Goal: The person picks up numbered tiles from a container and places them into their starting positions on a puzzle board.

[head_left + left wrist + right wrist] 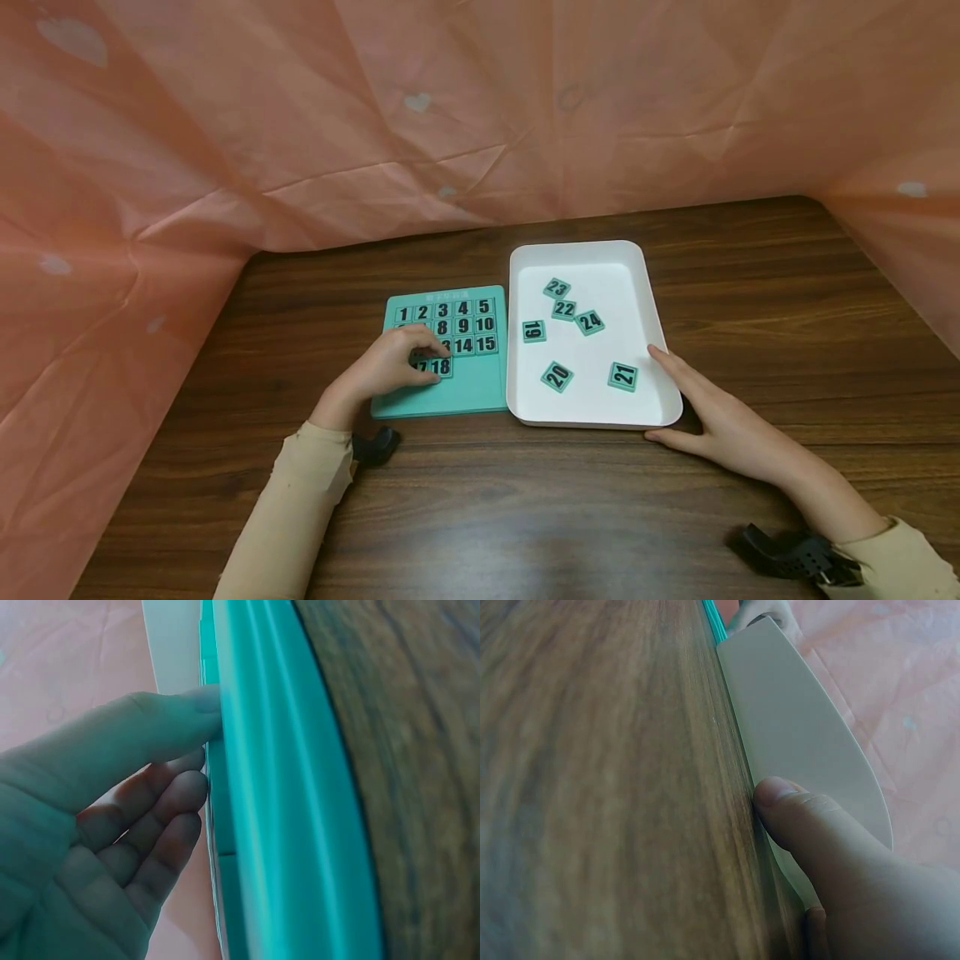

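Note:
On the teal number board (480, 392), rows of small numbered tiles run from 1 at the upper left down to the number 18 tile (441, 367). My left hand (386, 362) reaches over the board's left side, thumb and index finger pinching the 18 tile at its lower and upper edges. That hand covers some tiles beside it. In the left wrist view the thumb (150, 727) meets the board's edge region, the other fingers curling behind it. My right hand (720, 421) holds the near right corner of a white tray (585, 414), thumb against its front wall.
Inside the tray lie several loose tiles, among them the 23 tile (557, 288), the 20 tile (557, 377) and the 21 tile (623, 376). Tray and board stand side by side on a dark wooden table (480, 500). A pink cloth (480, 125) hangs behind.

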Tool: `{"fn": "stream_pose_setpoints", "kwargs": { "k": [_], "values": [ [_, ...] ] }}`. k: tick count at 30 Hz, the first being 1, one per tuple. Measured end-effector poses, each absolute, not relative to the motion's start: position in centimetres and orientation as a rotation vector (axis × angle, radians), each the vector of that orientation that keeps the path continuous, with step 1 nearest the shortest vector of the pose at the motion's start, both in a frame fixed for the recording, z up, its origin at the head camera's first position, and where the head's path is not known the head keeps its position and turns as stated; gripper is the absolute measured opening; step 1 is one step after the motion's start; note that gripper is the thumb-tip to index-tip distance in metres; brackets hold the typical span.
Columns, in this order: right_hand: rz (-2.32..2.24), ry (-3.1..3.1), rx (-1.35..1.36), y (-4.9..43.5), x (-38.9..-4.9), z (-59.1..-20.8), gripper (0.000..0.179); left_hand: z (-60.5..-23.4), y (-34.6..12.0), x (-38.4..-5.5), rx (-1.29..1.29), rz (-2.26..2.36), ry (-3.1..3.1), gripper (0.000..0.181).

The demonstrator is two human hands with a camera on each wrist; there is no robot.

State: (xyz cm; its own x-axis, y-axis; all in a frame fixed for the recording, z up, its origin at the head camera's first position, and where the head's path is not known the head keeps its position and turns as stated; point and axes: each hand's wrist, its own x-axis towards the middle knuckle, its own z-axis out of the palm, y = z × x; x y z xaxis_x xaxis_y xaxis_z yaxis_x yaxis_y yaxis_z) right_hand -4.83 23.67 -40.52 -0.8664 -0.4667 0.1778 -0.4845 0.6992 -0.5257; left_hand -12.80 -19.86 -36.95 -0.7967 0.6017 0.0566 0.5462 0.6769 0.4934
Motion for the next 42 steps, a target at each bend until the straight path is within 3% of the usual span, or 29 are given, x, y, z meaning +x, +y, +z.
{"fn": "stream_pose_setpoints", "kwargs": {
  "k": [25,42],
  "values": [
    [0.926,-2.846,0.825,23.6,-5.0,-40.3,0.100,-35.5,-19.4,-12.3,0.873,0.948,2.780,0.030],
    [0.895,-2.843,0.822,23.7,-4.7,-40.5,0.098,-33.9,-12.0,-15.4,1.128,1.040,2.707,0.028]
  ]
}}
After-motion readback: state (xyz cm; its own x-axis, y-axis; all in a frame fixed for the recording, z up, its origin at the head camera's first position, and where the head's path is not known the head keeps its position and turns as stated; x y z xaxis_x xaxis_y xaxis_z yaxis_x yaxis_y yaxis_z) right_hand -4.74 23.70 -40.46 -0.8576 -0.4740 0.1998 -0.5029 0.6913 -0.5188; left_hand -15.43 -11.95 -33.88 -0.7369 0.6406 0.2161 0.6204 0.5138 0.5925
